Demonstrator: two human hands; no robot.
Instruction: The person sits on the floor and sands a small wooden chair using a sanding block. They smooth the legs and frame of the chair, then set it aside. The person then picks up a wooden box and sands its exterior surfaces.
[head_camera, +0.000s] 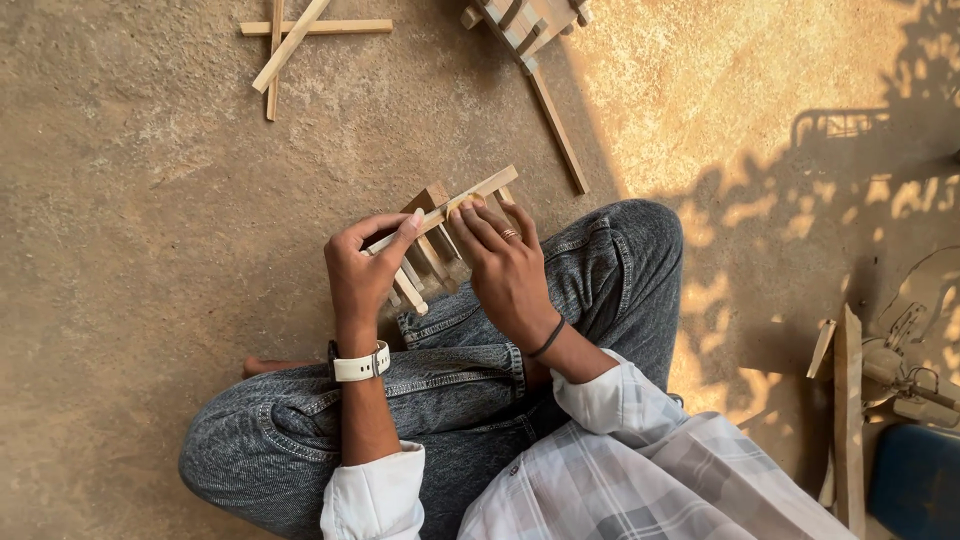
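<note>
The left hand (358, 275) pinches one end of a thin pale wooden strip (445, 208). The right hand (505, 262) presses fingers down on its other end. The strip lies across a small frame of short wooden slats (425, 262), held above the knee in blue jeans (600, 270). I think the strip could slide crooked if a finger slips. More sticks lie crossed on the dirt ground (130, 220).

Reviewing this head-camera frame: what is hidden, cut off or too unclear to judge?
- Small slatted wooden frame: its lower slats lie behind the left hand and right hand, so the joints are hidden.
- Second slatted wooden piece: cut off by the top edge.
- Crossed wooden strips: also cropped at the top edge.
- Pale machine parts at right: in shadow, kind unclear.
- Blue object: cut by the corner.
</note>
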